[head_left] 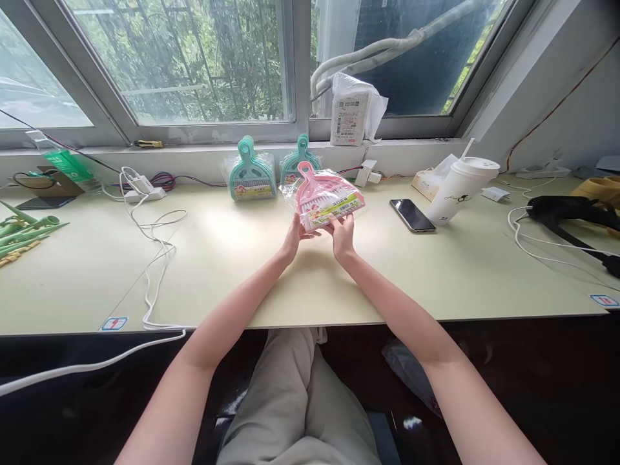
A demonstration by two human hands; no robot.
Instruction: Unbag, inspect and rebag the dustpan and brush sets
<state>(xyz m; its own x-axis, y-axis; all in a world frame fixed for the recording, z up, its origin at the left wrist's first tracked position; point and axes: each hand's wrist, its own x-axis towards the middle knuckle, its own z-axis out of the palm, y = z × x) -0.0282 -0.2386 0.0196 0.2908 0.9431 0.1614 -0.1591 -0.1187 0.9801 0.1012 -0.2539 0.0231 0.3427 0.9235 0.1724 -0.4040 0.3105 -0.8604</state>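
A pink dustpan and brush set (325, 194) in clear wrapping, with a yellow-green label, is held tilted above the table. My left hand (293, 240) grips its lower left corner, and my right hand (341, 235) grips its lower edge near the middle. Behind it on the left, wrapped green dustpan sets (252, 175) stand upright against the sill. More green sets (301, 158) stand just behind the pink one, which partly covers them.
On the table (203, 284) to the right are a phone (412, 215), a white cup with a straw (458, 194) and a tissue pack (429, 184). White cables (154, 278) cross the left side. A paper package (351, 113) sits on the sill.
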